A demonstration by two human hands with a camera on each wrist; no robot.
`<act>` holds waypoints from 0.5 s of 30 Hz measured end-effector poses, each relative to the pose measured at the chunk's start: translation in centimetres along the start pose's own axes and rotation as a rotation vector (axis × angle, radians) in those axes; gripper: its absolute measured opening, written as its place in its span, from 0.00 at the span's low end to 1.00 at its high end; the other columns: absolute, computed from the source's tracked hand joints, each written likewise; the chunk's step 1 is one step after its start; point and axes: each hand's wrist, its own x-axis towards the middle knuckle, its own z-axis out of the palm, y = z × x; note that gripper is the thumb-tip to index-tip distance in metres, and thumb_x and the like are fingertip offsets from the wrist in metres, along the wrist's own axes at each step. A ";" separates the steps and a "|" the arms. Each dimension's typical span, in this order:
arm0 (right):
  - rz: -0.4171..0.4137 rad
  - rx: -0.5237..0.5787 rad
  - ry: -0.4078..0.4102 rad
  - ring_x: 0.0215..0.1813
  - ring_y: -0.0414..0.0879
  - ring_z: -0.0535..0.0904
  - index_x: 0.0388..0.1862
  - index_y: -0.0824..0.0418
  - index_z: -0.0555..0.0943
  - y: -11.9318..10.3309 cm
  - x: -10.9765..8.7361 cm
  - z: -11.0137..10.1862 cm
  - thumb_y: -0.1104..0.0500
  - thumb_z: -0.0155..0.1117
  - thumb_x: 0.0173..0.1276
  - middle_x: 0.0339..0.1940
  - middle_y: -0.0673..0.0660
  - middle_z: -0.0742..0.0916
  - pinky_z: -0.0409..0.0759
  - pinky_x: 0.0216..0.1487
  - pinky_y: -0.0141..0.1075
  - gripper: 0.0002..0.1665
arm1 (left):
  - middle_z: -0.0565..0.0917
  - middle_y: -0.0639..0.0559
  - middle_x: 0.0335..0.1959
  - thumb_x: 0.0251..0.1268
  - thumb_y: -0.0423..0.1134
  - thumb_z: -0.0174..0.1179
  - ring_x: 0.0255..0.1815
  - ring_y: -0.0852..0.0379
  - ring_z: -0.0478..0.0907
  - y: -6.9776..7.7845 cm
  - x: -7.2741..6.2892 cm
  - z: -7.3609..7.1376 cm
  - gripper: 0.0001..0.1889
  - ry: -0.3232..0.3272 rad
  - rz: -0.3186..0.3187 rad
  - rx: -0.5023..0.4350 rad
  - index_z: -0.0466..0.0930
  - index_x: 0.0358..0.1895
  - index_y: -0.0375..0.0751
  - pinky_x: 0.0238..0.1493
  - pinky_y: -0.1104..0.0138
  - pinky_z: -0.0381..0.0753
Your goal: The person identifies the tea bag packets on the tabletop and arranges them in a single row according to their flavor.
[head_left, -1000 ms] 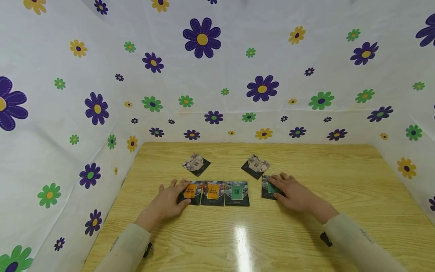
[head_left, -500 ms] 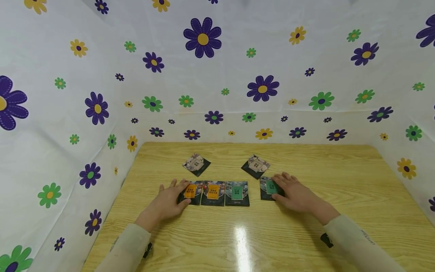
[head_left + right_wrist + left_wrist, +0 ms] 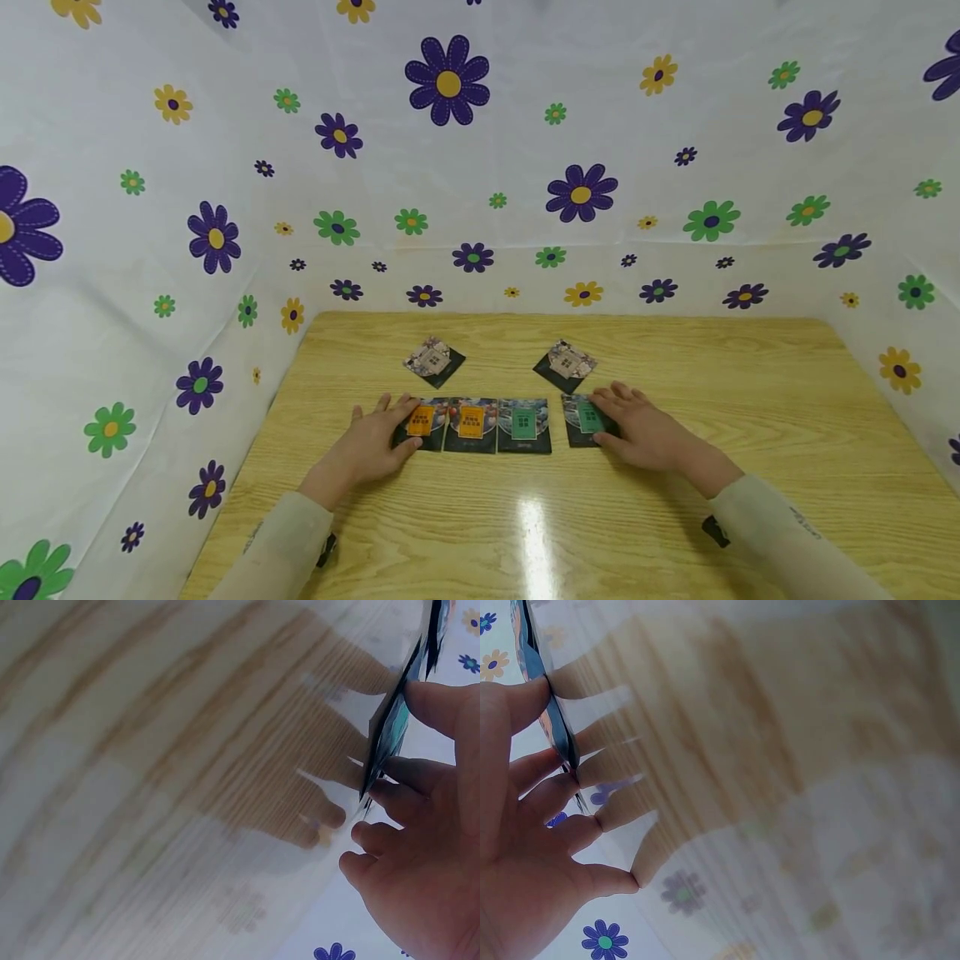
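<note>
Flat square packets with dark lower parts lie on the wooden table. My left hand (image 3: pixel 369 442) rests with spread fingers at the leftmost orange-labelled packet (image 3: pixel 424 421), thumb by its near edge, covering its left side. Right beside that packet come a second orange-labelled packet (image 3: pixel 470 423) and a green-labelled packet (image 3: pixel 523 425), all in one row. Across a narrow gap, my right hand (image 3: pixel 648 429) holds another green-labelled packet (image 3: pixel 579 417) by its right part. The right wrist view shows that packet (image 3: pixel 394 724) between thumb and fingers, slightly tilted.
Two packets with pale labels, a left one (image 3: pixel 433 362) and a right one (image 3: pixel 566 365), lie askew behind the row. White flower-printed cloth (image 3: pixel 510 125) walls in the table (image 3: pixel 720 367) at the back and sides.
My right hand has moved left, bringing its green-labelled packet closer to the row and narrowing the gap. The left hand and the three packets in the row have stayed in place.
</note>
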 end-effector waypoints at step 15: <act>-0.026 -0.009 -0.016 0.82 0.75 0.60 0.81 0.69 0.66 -1.0 0.6 0.5 0.48 0.60 0.81 0.79 0.73 0.72 0.59 0.80 0.69 0.39 | 0.62 0.43 0.84 0.80 0.55 0.58 0.86 0.31 0.53 0.4 -0.2 -0.3 0.37 0.008 0.006 -0.005 0.61 0.84 0.45 0.73 0.19 0.47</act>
